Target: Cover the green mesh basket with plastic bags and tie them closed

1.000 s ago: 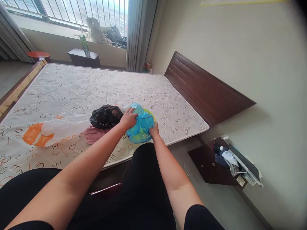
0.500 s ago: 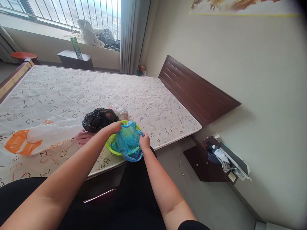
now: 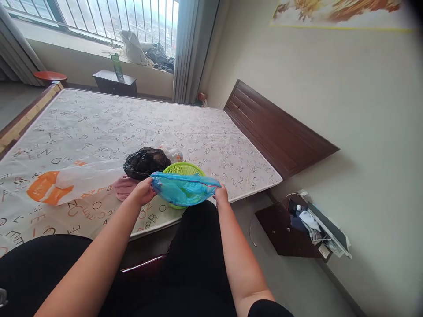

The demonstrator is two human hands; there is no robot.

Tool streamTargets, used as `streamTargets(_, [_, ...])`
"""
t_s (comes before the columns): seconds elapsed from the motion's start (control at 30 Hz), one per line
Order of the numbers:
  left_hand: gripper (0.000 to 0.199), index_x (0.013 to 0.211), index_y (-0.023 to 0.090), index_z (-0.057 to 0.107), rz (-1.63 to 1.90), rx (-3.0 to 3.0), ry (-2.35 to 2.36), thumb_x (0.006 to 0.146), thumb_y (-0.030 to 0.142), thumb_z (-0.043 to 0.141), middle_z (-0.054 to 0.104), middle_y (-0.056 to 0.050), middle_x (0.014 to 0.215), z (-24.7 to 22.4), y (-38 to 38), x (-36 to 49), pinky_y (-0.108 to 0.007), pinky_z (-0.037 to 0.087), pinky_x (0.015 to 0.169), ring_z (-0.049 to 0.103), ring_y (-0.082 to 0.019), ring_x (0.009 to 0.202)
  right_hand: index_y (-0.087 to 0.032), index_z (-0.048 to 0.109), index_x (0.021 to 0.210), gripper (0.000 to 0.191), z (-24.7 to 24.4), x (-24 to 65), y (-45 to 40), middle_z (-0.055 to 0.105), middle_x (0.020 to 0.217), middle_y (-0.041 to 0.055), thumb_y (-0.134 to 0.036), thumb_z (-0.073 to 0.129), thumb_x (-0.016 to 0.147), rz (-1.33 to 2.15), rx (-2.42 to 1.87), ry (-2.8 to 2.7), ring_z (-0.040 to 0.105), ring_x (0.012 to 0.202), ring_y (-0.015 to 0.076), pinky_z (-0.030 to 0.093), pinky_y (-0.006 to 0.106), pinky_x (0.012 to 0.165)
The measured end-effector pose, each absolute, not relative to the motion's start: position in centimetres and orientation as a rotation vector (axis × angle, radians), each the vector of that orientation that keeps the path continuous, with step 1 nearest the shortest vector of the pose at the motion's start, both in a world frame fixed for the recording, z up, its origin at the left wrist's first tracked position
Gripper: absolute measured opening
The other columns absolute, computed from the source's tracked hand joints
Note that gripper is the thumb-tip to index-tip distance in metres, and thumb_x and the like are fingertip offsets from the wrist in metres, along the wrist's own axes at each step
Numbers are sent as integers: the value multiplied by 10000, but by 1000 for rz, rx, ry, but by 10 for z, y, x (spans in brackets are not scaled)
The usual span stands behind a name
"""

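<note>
Bedroom, bare mattress (image 3: 99,127) printed with letters; headboard (image 3: 280,127) to the right, window beyond.

Left hand (image 3: 142,192) and right hand (image 3: 220,195) each pinch one end of a blue bag (image 3: 183,188), fingers closed on the plastic. Bag hangs taut between the two sets of fingers, top edge drawn into a nearly straight line, body sagging below it.

Change: half a second ago the bag was bunched into a crumpled lump with the hands close together over the basket (image 3: 183,169); a second ago both hands pressed it as a ball. Now the hands are well apart and the bag is spread flat. Basket rim shows just beyond the fingers, apart from the bag.

Judgement: the bag has gone from wadded to stretched out, so the smoothing step looks under way, not finished.

Black bag (image 3: 145,161) lies beyond the left fingers, pink cloth (image 3: 124,187) just beside them. Clear bag (image 3: 62,182) with orange print further left.
</note>
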State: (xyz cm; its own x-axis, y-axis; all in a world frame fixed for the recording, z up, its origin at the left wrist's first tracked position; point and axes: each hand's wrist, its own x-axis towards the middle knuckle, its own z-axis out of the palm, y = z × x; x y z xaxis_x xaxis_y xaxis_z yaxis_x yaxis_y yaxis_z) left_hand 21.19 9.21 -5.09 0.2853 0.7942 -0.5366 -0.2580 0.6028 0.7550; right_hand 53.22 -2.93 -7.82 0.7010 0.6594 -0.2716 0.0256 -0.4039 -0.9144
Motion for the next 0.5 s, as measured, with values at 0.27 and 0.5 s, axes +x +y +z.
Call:
streamTargets(0.27, [275, 920, 145, 669, 644, 1103, 1459, 857, 373, 528, 742, -144, 902, -111, 88, 201, -437, 571, 832, 710, -319, 930, -214, 608, 873, 90, -102, 524, -35, 692, 749, 35, -229, 646, 792, 1122, -1640, -477, 674, 700, 186, 581, 303, 651])
streamTargets(0.5, [326, 1098, 203, 645, 762, 1422, 1453, 825, 266, 480, 720, -94, 1142, -128, 67, 218, -386, 458, 1025, 629, -295, 1150, -191, 638, 879, 174, -103, 500, -9, 732, 861, 58, -337, 587, 800, 1013, -1644, -612, 692, 894, 229, 564, 324, 779])
